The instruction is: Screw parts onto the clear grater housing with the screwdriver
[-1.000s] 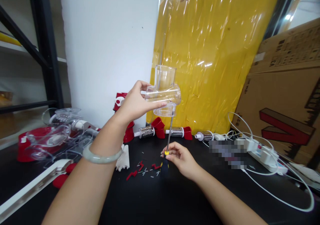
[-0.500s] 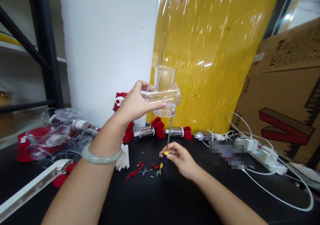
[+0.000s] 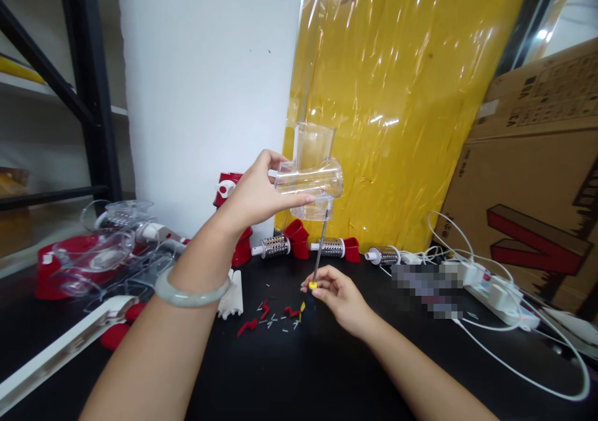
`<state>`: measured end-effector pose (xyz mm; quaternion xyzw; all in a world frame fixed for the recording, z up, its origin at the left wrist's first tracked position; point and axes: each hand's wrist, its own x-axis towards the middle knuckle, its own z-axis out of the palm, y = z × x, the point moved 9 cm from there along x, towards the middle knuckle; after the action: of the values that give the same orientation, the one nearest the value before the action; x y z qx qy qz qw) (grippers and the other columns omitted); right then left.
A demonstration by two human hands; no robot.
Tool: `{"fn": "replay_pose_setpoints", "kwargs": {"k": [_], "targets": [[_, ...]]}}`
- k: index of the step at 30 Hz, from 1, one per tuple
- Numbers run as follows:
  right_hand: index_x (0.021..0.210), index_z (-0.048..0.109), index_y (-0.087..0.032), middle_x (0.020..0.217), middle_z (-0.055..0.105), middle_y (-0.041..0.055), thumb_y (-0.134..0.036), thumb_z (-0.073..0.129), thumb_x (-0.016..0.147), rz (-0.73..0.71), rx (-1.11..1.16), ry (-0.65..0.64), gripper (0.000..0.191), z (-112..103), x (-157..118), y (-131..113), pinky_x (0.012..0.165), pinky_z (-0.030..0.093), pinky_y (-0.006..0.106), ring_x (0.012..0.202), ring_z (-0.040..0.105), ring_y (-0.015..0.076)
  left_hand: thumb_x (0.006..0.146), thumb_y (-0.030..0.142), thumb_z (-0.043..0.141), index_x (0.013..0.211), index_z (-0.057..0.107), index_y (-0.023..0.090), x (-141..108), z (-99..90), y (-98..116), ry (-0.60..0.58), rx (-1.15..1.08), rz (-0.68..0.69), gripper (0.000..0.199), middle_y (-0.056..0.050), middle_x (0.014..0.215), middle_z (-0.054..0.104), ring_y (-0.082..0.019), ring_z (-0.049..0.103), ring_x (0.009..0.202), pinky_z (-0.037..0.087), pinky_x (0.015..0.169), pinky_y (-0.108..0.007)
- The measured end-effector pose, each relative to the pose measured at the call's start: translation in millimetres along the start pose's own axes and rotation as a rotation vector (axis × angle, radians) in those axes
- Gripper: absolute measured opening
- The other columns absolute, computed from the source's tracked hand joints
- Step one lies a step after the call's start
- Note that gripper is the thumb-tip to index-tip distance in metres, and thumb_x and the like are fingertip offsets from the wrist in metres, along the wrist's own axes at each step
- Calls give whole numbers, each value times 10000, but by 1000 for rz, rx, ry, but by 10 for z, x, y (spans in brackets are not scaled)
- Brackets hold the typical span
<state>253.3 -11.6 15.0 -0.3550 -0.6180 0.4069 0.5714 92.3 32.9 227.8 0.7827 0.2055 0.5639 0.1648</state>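
Above a black tabletop (image 3: 280,377), the raised left hand (image 3: 255,192) grips a clear housing (image 3: 314,175), the lower right hand (image 3: 342,296) pinching a screwdriver (image 3: 320,250).

Black tabletop (image 3: 280,371): room for a hand between the forearms (image 3: 154,340), on the near side.
Middle: screwdriver (image 3: 320,250) slants up to the clear housing (image 3: 311,175), barring the gap.
Left: clear plastic parts (image 3: 112,246), long white piece (image 3: 65,352).
Back: grater drums (image 3: 275,246).
Right: looping cable (image 3: 567,399), power strip (image 3: 495,293).

The left hand's (image 3: 264,187) fingers grip a clear housing (image 3: 311,175); below them, the right hand's (image 3: 339,296) fingers hold a screwdriver (image 3: 319,253), its shaft rising above them.
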Motion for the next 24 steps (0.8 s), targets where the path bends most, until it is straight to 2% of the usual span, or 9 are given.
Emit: {"fn": "replay_pose_setpoints", "kwargs": {"k": [7,15,18,22,24], "targets": [[792,593,-215,821,660,-4,-332,863,622,17,-42,92,340,-73,16,35,738,515,291,755,626,140,555,302,869,1097,480,257,-9,23,43,-9,17,31,669,-58,1213,597,-212,645,924,529,793,-352],[799,617,-199,823,602,1,-319,827,658,-66,-327,163,280,-87,-4,-73,632,493,272,697,574,134,558,318,869,1096,482,250,-36,18,135,-5,39,27,666,-53,1206,612,-218,648,932,524,795,-356],[870,634,-198,881,630,26,-313,789,718,-97,-410,126,246,-60,-28,-149,713,528,309,769,619,158,559,313,864,1090,487,246,-39,9,148,-5,48,23,655,-50,1194,615,-215,646,925,517,790,-350],[1153,594,-218,1099,690,83,-251,683,833,-93,-371,-51,334,62,-66,-176,945,508,400,1037,660,205,564,299,857,1086,492,246,-36,-9,147,-8,53,20,639,-55,1189,609,-216,637,925,509,786,-344],[1190,581,-220,1083,713,80,-242,663,847,-69,-347,-90,353,85,-66,-144,974,498,420,1047,671,209,559,291,858,1082,493,249,-31,-17,136,-10,48,18,639,-57,1191,604,-218,632,922,508,781,-343]]}}
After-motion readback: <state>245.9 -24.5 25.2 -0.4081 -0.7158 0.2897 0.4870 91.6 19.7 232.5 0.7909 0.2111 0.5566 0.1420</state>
